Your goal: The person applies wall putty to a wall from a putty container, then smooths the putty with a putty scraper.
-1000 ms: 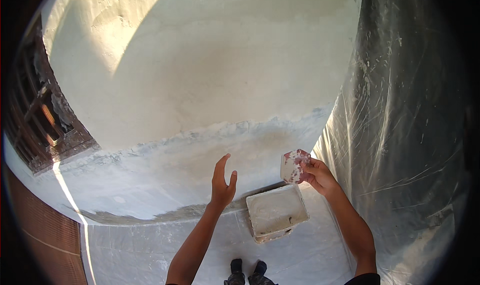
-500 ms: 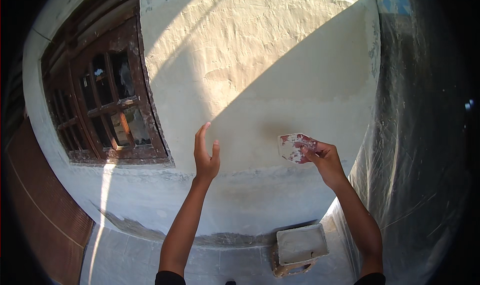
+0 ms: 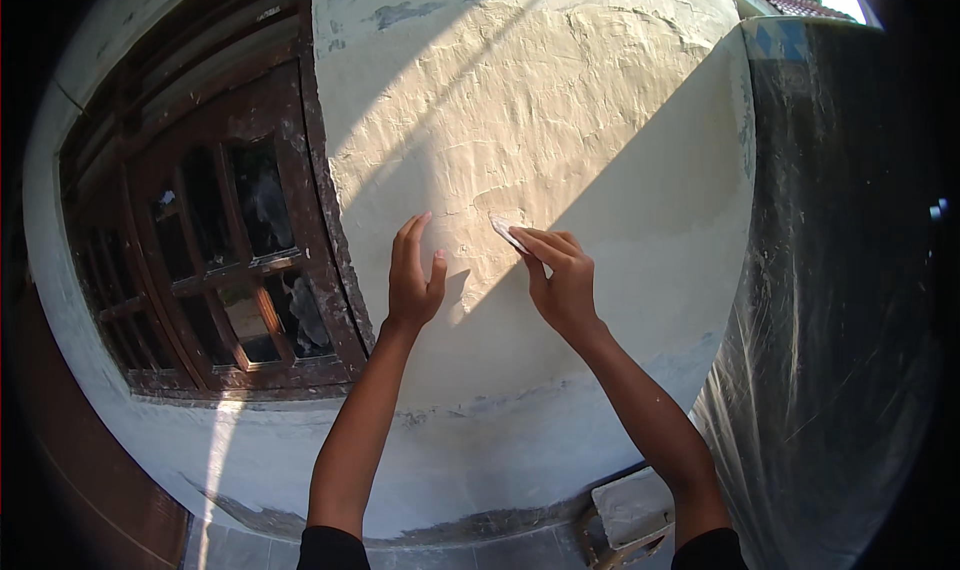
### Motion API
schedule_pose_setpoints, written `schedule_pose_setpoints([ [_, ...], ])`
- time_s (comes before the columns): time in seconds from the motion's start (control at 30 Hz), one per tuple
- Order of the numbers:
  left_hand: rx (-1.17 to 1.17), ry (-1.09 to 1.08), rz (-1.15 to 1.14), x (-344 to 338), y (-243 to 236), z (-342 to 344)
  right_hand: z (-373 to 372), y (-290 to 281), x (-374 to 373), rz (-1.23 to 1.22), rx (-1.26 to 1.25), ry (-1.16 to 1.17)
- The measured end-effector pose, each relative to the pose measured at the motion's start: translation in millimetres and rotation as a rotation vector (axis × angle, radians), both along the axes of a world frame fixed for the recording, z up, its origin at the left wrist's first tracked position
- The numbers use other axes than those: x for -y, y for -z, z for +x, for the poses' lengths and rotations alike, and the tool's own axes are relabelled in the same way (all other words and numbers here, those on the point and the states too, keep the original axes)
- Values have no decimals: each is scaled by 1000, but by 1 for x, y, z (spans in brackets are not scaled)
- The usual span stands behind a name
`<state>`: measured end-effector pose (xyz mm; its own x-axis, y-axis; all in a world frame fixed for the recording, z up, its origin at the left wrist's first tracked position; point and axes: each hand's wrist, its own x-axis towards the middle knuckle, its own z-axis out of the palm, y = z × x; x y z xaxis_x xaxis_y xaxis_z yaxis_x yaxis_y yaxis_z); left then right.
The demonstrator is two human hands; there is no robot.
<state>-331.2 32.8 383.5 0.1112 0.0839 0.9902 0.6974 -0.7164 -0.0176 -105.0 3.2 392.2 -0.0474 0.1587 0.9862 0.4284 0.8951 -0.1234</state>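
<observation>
Raised in front of a plastered wall (image 3: 530, 90), my right hand (image 3: 565, 280) grips a thin flat scraper (image 3: 505, 232). Its whitish edge is turned toward the wall, at the lower part of a rough sunlit patch of filler; the scraper appears to meet the surface. Shadow covers the smoother wall around that patch. My left hand (image 3: 412, 280) is up to the left of the scraper, fingers upright and thumb apart, with nothing in it. Whether its fingertips touch the wall, I cannot tell.
A brown wooden window (image 3: 230, 240) with small panes fills the left side. Low at the right, partly behind my right forearm, a pale tray (image 3: 635, 505) of filler rests on a stool (image 3: 595, 540). Clear plastic sheeting (image 3: 800, 300) hangs over a dark surface at right.
My right hand has moved left and up with the scraper, which has turned from flat-on to edge-on at the wall. The view has tilted upward; the left hand keeps its open shape.
</observation>
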Motion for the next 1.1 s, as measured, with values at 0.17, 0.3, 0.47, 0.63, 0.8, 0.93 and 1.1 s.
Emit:
schedule_pose_setpoints([
  [0.17, -34, 48, 57, -20, 1, -6, -18, 10, -30, 188, 56, 176],
  [0.3, -40, 61, 84, -28, 5, -11, -25, 22, -46, 250, 73, 311],
  [0.47, -30, 77, 94, -33, 8, -13, -30, 32, -56, 239, 180, 456],
  [0.63, -24, 11, 116, -34, 14, -13, -35, 33, -59, 160, 260, 459],
  [0.8, -33, 3, 133, -35, 16, -11, -29, 30, -59, 73, 421, 501],
  [0.93, -54, -32, 139, -35, 16, -11, -28, 36, -63, 64, 471, 502],
  [1.1, -65, -19, 122, -36, 13, -9, -14, 62, -57, 32, 568, 491],
])
